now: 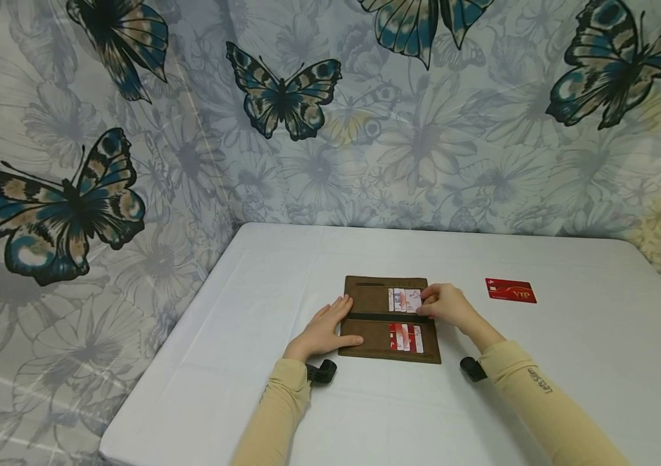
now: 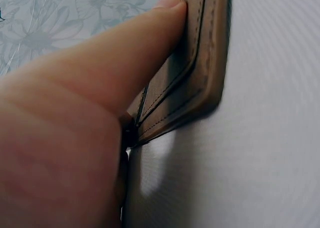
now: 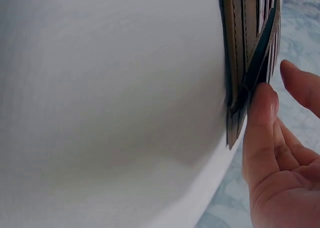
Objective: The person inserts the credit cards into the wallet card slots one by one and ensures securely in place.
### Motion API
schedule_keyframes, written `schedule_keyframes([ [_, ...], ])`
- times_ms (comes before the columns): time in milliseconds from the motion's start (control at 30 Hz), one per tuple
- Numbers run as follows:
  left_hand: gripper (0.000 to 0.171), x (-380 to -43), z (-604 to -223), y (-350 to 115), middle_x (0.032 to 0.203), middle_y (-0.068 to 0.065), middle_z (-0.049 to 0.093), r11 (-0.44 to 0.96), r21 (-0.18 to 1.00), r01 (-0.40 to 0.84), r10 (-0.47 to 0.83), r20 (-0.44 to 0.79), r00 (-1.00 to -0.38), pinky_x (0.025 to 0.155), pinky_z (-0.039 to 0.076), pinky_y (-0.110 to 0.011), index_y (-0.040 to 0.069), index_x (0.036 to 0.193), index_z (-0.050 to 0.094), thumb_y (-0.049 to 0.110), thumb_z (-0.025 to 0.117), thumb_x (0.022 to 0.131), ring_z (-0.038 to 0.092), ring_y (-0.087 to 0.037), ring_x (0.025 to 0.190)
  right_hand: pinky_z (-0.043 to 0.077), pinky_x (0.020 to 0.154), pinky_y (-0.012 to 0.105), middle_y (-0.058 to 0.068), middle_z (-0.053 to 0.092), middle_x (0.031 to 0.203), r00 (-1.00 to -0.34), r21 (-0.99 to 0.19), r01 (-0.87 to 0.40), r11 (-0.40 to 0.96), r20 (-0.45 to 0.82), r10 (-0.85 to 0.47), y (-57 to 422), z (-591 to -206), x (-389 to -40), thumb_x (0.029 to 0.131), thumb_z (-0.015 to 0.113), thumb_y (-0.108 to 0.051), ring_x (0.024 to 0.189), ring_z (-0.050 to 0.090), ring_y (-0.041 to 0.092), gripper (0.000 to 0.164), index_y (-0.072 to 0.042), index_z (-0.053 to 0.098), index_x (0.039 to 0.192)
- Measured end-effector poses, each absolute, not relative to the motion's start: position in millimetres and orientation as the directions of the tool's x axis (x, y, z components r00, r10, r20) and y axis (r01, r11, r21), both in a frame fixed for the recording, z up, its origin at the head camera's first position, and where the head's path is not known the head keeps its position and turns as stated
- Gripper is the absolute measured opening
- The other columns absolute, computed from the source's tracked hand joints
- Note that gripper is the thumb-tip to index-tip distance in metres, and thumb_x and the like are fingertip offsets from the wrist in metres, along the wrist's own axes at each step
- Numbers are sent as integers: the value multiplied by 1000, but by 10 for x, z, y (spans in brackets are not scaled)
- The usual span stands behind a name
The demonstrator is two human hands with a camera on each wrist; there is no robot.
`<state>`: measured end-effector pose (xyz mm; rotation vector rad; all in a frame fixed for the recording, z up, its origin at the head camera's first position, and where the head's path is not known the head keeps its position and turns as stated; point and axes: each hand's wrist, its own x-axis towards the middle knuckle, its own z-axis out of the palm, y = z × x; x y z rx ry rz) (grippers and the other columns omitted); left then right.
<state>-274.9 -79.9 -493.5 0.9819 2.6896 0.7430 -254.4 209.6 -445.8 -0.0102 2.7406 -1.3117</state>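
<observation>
A brown stitched wallet (image 1: 368, 336) lies spread open on the white table, its dark fold running across the middle. Pink-and-white cards (image 1: 404, 300) show in the upper half, red-and-white cards (image 1: 406, 338) in the lower. My left hand (image 1: 325, 330) rests on the wallet's left side with fingers extended, the thumb (image 2: 150, 35) lying across the lower half. At the right edge of the upper half, my right hand (image 1: 453, 305) has its fingertips beside the cards. The right wrist view shows that thumb (image 3: 263, 105) at the wallet's edge near the fold, with the index finger (image 3: 302, 85) apart from it.
A red card (image 1: 511, 290) marked VIP lies on the white table (image 1: 284, 259) to the right of the wallet. Behind the table hangs a cloth or wall covering (image 1: 423, 181) with butterflies and flowers. Black wrist devices (image 1: 322, 372) sit at both cuffs.
</observation>
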Motion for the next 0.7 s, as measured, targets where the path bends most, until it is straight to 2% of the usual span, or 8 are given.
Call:
schedule_keyframes([
  [367,90,-2744,-4921,-802,154,-5,10,655,518,550,644,-1,-765,111,5,-34,7,149,17,54,59,84,6,-14,139,48,58,28,8,62,79,-991,-782,-9,623,-77,-111,2076,-4476,-2571,77,73,-7,64,57,14,37,12,56,104],
  [700,90,-2743,-4922,-802,153,-4,10,661,514,547,642,-9,-767,111,4,-33,7,149,16,53,60,84,6,-14,139,45,59,28,8,58,80,-990,-779,8,627,-96,-107,2056,-4470,-2546,77,74,-9,67,53,15,40,11,54,106],
])
